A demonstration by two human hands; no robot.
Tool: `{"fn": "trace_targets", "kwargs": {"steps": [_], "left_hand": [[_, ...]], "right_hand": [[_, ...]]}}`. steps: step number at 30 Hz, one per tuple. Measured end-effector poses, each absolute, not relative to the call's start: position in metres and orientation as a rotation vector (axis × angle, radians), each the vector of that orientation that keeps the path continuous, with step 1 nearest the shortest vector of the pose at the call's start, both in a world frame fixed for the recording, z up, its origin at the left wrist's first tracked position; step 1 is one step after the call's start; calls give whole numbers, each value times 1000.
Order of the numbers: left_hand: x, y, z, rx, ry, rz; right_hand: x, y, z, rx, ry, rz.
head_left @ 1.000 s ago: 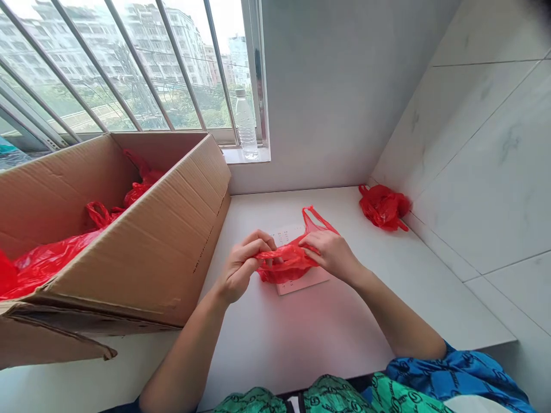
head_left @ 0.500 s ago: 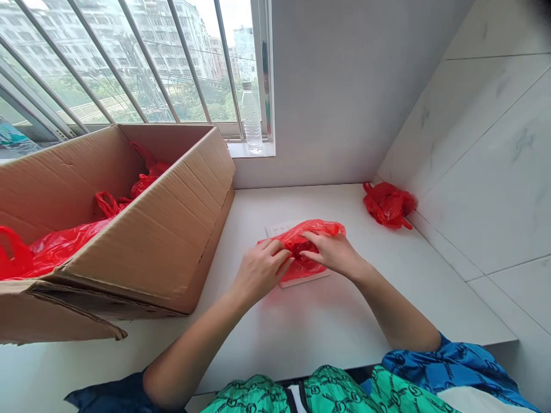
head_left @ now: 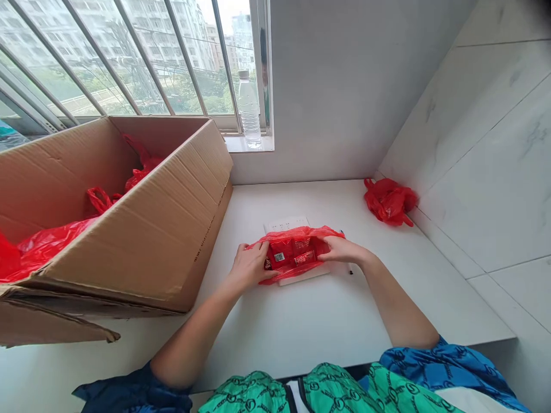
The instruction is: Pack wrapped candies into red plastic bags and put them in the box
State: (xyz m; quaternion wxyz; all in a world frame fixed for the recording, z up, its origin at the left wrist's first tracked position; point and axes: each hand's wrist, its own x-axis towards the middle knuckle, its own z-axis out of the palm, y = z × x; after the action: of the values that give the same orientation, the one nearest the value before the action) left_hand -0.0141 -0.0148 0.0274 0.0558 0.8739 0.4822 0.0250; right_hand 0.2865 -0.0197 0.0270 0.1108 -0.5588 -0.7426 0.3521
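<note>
A thin red plastic bag (head_left: 303, 232) lies in front of me with its mouth spread wide. My left hand (head_left: 250, 265) grips the left side of its rim, and my right hand (head_left: 342, 250) grips the right side, thumb inside. Several small packets (head_left: 287, 256) show within the bag; one carries a white barcode label, but their kind is not clear. Beneath the bag is a white paper or booklet (head_left: 286, 224) with printed marks, partly covered. Just right of the bag, a thin dark-tipped pen (head_left: 350, 269) is mostly hidden by my right hand.
A large open cardboard box (head_left: 163, 229) holding red plastic bags (head_left: 55, 244) stands at left on the white table (head_left: 301, 332). Another crumpled red bag (head_left: 390, 201) sits at the back right corner against the wall. A clear bottle (head_left: 249, 112) stands on the windowsill.
My hands have moved apart and pulled the bag's mouth wide, so the packets inside now show. The pen end and more of the white paper have come into sight.
</note>
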Motion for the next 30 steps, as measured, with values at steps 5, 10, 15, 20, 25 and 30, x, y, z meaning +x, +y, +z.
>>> {"fn": "trace_targets", "kwargs": {"steps": [5,10,15,20,25,30], "left_hand": [[-28,-2,12,2721,1283,308],[-30,-8,18,2804,1155,514],[-23,-15,28,2886,1157,737],[-21,-15,18,2814,1243,567],[-24,-15,11,2773,1269,457],[-25,-14,11,2766,1286,439]], "right_hand": [[301,-22,39,-1439,-1985,1437],[306,-35,56,-1430,-1914,1365],[274,-49,57,-1787,-1979,452],[248,-52,48,-1644,-2218,456],[251,-55,50,-1704,-2186,800],[249,-61,53,-1675,-2172,917]]}}
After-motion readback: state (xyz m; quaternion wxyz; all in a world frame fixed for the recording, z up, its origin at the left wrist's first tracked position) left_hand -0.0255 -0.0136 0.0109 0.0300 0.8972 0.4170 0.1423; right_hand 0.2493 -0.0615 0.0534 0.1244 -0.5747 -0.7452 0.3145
